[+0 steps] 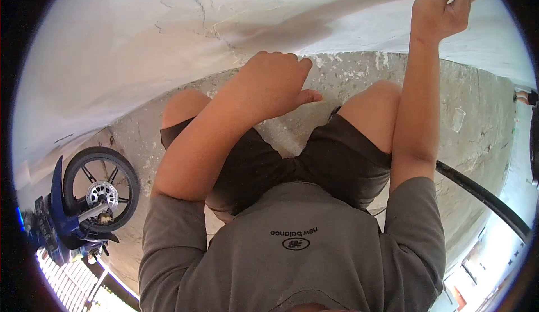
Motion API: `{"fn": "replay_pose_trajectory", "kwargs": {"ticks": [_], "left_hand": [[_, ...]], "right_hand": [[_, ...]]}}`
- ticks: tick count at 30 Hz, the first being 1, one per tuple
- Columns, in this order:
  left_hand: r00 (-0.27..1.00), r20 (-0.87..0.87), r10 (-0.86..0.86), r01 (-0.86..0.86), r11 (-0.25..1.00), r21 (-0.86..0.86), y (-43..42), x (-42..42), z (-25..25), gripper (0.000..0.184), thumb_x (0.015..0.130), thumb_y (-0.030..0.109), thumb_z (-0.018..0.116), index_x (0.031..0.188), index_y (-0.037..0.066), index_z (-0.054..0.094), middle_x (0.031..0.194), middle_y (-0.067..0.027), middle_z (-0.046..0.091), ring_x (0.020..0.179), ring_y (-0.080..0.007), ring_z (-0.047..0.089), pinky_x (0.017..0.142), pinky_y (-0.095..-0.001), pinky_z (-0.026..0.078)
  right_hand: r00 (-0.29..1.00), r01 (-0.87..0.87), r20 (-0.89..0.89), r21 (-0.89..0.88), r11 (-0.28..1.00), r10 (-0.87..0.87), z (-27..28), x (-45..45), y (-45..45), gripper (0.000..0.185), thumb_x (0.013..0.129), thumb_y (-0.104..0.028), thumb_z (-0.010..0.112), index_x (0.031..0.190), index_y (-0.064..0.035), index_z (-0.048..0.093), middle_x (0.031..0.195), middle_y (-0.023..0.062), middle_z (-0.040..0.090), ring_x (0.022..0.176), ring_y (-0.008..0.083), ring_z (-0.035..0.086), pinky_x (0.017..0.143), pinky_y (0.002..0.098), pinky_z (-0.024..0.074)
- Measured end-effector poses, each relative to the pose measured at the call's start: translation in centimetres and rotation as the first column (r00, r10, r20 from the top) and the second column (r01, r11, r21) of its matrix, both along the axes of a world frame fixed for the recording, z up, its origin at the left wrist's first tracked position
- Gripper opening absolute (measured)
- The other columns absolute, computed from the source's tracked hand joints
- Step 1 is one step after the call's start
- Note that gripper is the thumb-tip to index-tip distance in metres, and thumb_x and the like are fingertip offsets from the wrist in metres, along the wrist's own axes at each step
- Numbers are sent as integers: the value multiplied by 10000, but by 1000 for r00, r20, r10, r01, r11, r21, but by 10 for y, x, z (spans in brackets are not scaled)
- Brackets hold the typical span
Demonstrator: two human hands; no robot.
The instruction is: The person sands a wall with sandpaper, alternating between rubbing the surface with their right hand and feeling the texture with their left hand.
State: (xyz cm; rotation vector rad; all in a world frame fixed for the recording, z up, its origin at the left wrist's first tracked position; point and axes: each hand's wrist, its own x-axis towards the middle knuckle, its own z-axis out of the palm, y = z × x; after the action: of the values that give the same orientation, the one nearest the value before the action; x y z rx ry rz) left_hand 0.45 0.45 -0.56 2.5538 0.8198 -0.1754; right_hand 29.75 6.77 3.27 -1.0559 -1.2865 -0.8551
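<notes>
My left hand [278, 82] hangs over the floor between my knees, back upward. Its fingers bend down, the thumb stands apart, and nothing shows between thumb and forefinger. At the upper right, my right hand [446, 11] is raised at the pale wall [348, 17], its fingers bent and pressed together. Whitish dust covers those fingertips; whatever they hold, if anything, is too small or hidden to make out. The wall has cracks and a darker, shadowed band.
A blue motorbike's front wheel [101, 188] stands at the left. On the rough concrete floor [466, 143] lies a clear cup [458, 120]. A black curved bar or tube [485, 199] runs beside my right arm. Part of another person [526, 97] shows at the far right edge.
</notes>
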Motion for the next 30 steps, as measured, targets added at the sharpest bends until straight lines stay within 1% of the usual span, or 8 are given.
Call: {"fn": "replay_pose_trajectory", "kwargs": {"ticks": [8,13,17,19,21,25,27,30], "left_hand": [[998,-54,-35,34,999,-20,0,2,1,598,930,522,641,1200,-12,638,1002,-216,700,973,-403,674,856,-496,531],[999,16,-45,45,999,-24,-4,2,-1,589,928,523,643,1181,-8,642,992,-221,698,971,-403,676,853,-494,530],[999,10,-31,31,999,-16,-2,1,-4,582,926,517,648,1169,-12,644,979,-223,698,966,-402,676,850,-494,530],[1000,-8,-23,23,1000,-14,-2,2,-4,561,922,508,659,1136,-11,647,972,-219,698,956,-404,676,841,-492,534],[1000,10,-29,30,999,-17,-5,2,-4,553,919,507,662,1114,-10,646,966,-217,696,948,-402,677,837,-491,536],[997,14,-79,80,996,-41,-8,4,-7,548,916,514,664,1068,-12,640,947,-212,690,929,-402,679,829,-488,541],[997,6,-78,78,996,-39,-8,5,-8,551,917,516,663,1064,-15,638,943,-211,689,929,-404,679,831,-489,541],[998,12,-66,67,997,-36,-8,4,-6,556,917,520,663,1054,-18,635,939,-210,687,932,-407,678,833,-491,541]], "right_hand": [[962,-55,272,80,995,31,-5,-17,11,361,1088,-156,463,1401,-16,576,1541,180,466,1502,349,310,1234,458,286],[999,32,-6,-19,999,-33,-1,-39,0,363,1097,-201,426,1375,-45,601,1537,142,477,1491,351,326,1221,462,321],[810,52,574,134,990,-120,-6,-2,26,393,1095,-224,416,1443,-82,534,1548,119,467,1471,357,363,1183,423,394],[980,-29,198,83,996,12,3,-9,15,388,1097,-213,413,1435,-79,550,1551,137,460,1471,372,358,1157,436,429],[986,110,121,55,992,-116,5,12,6,395,1093,-224,436,1446,-85,542,1556,150,448,1488,374,324,1135,447,451],[992,79,104,-35,996,-75,-18,-23,7,394,1088,-195,450,1441,-47,545,1555,176,445,1501,366,301,1162,461,416],[884,25,461,124,992,-80,-14,-15,17,379,1081,-144,453,1412,8,560,1548,201,450,1501,362,306,1200,475,355],[971,26,239,-38,999,-16,2,-13,-3,372,1076,-115,452,1396,36,565,1542,217,454,1497,388,308,1215,509,315]]}}
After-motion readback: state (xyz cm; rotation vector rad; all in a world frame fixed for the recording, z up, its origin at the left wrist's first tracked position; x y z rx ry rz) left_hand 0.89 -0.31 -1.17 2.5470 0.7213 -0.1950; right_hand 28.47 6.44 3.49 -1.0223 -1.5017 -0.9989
